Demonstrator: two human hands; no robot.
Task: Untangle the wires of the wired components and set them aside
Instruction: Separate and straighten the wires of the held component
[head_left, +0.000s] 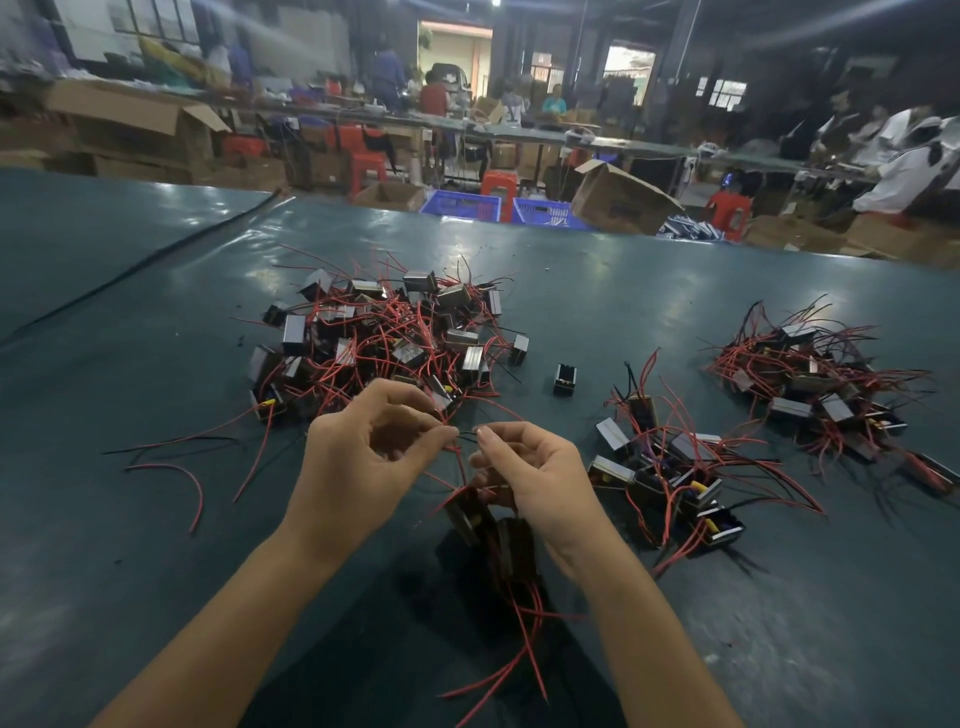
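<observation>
A big tangled heap of small boxy wired components (384, 332) with red and black wires lies ahead of me on the green table (623, 291). My left hand (363, 457) pinches thin wires at its fingertips. My right hand (535, 473) pinches the same black wire (467, 438) a short way to the right. Two dark components (493, 530) hang below my hands, their red wires trailing toward me. A smaller group of components (670, 478) lies to the right of my right hand.
Another pile of components (815, 374) sits at the far right. One lone component (564, 378) stands between the piles. Loose red and black wires (176, 467) lie at the left. Beyond the table's far edge are cardboard boxes (618, 200), blue crates (462, 205) and seated people.
</observation>
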